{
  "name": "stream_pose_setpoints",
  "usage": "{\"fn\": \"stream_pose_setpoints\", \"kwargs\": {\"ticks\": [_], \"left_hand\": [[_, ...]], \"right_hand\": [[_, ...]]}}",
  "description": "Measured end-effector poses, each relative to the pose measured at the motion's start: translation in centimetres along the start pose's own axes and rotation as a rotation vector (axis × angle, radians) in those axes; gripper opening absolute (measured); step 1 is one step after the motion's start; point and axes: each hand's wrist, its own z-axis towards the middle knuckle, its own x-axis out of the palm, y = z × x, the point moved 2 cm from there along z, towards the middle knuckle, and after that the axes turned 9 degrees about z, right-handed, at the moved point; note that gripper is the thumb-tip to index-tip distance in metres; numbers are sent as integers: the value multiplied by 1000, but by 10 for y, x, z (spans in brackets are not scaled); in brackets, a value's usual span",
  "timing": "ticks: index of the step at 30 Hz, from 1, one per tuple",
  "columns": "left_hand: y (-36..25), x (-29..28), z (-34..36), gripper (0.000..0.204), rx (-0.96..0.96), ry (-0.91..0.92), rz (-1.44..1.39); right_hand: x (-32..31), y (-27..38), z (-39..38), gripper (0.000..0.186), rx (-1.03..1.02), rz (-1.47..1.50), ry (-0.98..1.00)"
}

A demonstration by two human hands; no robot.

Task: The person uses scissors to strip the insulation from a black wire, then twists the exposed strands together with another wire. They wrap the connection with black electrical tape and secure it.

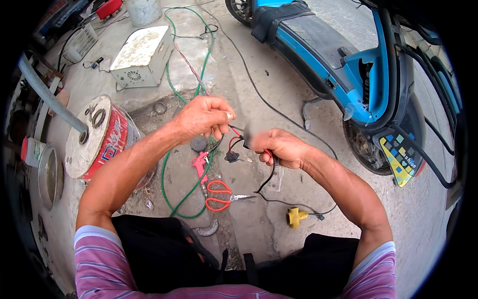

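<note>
While both hands work above a cracked concrete floor (279, 219) beside a blue scooter (348, 65), the left hand (204, 117) pinches red and black wires (234, 142); the right hand (281, 147) grips them. A metal pot (47, 177) sits left, contents unclear.

Viewpoint: one camera, worn on the person's head, above the squatting knees.
Direction: it looks steeply down and forward onto the concrete floor (279, 79).
Nearness: close; the left hand (203, 117) and right hand (280, 147) sit mid-frame, with the forearms coming up from the lower edge.
Reach: the wide fisheye takes in the blue scooter (343, 60) at upper right and the cable spool (99, 137) at left.
Distortion: straight edges bend near the dark round rim.
Shared ground: a single view, so nothing overlaps.
</note>
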Motion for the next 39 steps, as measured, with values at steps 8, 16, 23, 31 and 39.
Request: {"fn": "stream_pose_setpoints", "kwargs": {"ticks": [8, 16, 23, 31, 39], "left_hand": [[3, 39, -26, 23, 173, -111, 312], [19, 59, -23, 20, 120, -54, 178], [28, 56, -19, 17, 215, -23, 282], [20, 53, -23, 13, -21, 240, -204], [-6, 27, -27, 11, 31, 215, -775]], "right_hand": [[2, -7, 2, 18, 34, 336, 70], [5, -10, 1, 18, 28, 418, 78], [8, -8, 0, 10, -57, 305, 46], [1, -7, -4, 16, -287, -165, -108], [16, 11, -19, 14, -517, -536, -220]]}}
